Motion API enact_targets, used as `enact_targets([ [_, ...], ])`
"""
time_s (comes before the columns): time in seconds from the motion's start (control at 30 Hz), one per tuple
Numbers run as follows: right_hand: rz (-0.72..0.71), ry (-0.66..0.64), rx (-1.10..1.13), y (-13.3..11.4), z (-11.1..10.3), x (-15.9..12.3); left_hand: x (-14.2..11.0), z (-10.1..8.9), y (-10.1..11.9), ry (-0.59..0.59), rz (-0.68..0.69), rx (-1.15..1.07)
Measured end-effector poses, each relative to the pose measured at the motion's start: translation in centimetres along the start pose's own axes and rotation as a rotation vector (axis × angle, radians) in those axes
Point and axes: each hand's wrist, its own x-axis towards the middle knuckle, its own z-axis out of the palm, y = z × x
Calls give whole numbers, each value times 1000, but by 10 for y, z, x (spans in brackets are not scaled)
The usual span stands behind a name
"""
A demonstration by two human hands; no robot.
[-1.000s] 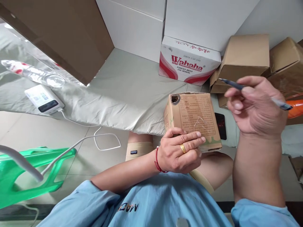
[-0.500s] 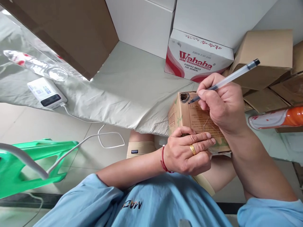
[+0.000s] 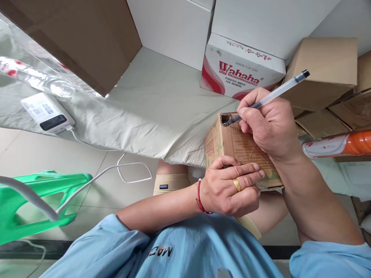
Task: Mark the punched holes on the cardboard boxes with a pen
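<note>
The cardboard box [image 3: 245, 150] sits at the front edge of the cloth [image 3: 162, 100], above the lap. The left hand [image 3: 232, 189] lies across its near end, fingers extended, apparently to steady it. The right hand [image 3: 269, 127] pinches the pen [image 3: 279, 92] low, apparently for control, tip at the rim of the corner hole [image 3: 225, 118]. Open cloth lies leftward; the water carton [image 3: 243, 71] bounds the far side.
</note>
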Motion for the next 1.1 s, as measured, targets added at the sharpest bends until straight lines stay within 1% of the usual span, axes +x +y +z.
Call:
enact_targets([
  [0.17,-17,68,-42,4,1,2,-2,1,1,-2,-1,-4],
  [0.33,-4,138,-43,9,2,4,-5,1,2,-14,-13,-8],
  [0.47,4,168,-50,10,2,5,-7,1,1,-24,-5,-22],
  [0.67,12,181,-68,9,2,5,-5,1,1,-7,-4,-12],
  [0.87,41,156,-22,13,2,5,-5,2,1,2,-3,-29],
  [1.1,30,132,-1,9,3,5,-4,2,1,8,-9,-19],
])
